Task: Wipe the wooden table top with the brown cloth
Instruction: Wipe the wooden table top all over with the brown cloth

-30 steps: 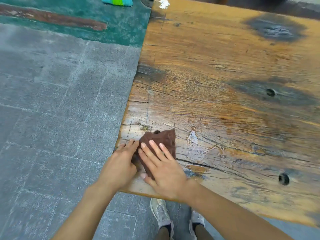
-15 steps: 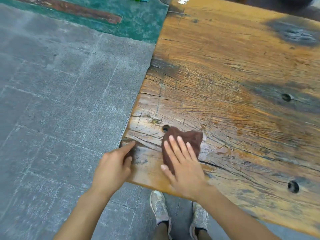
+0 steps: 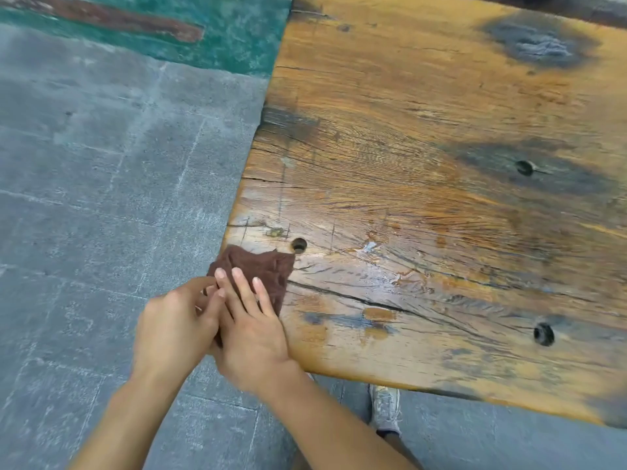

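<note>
Cloth (image 3: 263, 268) on table (image 3: 407, 157) corner, under right hand (image 3: 252, 334), left hand (image 3: 174, 325) beside

Wooden table top (image 3: 424, 157), shown across the right of the frame; cracked grain, dark stains and round holes are seen in it. A crumpled brown cloth (image 3: 271, 266) is laid at its left edge near the lower-centre corner, just beside one hole (image 3: 299, 245). The table is set on a grey paved floor (image 3: 101, 164).

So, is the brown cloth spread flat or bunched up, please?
Bunched up: the cloth shows creases and a ragged outline, pressed under the right hand near the corner of the table.
</note>
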{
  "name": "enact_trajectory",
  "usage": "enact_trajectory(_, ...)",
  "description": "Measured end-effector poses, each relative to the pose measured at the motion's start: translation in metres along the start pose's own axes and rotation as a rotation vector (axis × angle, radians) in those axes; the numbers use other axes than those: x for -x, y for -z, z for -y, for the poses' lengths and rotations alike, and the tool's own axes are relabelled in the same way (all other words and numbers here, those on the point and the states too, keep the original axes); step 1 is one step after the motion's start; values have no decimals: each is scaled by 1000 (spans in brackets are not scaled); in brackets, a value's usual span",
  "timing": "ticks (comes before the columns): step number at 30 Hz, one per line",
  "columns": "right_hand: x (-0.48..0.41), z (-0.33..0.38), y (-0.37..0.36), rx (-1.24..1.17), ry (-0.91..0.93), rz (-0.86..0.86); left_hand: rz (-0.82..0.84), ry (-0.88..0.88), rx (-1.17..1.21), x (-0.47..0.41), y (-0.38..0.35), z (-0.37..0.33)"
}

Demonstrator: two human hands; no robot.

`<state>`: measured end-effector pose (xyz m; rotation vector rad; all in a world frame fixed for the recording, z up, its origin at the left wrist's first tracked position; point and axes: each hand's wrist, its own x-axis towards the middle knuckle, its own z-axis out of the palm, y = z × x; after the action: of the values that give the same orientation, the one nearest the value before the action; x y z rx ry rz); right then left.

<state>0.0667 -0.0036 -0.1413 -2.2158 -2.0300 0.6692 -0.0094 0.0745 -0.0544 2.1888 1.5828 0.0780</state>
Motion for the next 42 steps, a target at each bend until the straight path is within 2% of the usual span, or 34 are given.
enact_trajectory(5, 51, -59, 2, 14, -101, -130, 58, -179, 24, 0, -22, -34)
enact_trajectory(11, 151, -189, 15, 33, -335, -227, 318, -278, -95, -3, -53, -73)
enact_trajectory(14, 199, -246, 26, 19, -536, -221, 470, -344, -217, 0, -68, -92)
enact_trajectory(17, 216, -261, 28, -39, -726, -237, 532, -446, -316, 4, -80, -114)
enact_trajectory(21, 179, -238, 26, -59, -888, -296, 585, -455, -323, -8, -88, -140)
enact_trajectory(24, 146, -219, 27, -43, -830, -295, 523, -429, -279, -35, -83, -137)
enact_trajectory(27, 109, -198, 33, -46, -712, -297, 473, -391, -340, -64, -72, -128)
enact_trajectory(31, 55, -165, 41, -68, -532, -240, 554, -246, -411, -86, -58, -120)
enact_trajectory(34, 20, -154, 46, -54, -408, -184, 594, -245, -491, -91, -57, -115)
enact_trajectory(39, 17, -188, 54, -36, -316, -155, 579, -211, -464, -92, -65, -108)
enact_trajectory(42, 48, -245, 65, -49, -421, -186, 600, -217, -464, -95, -65, -106)
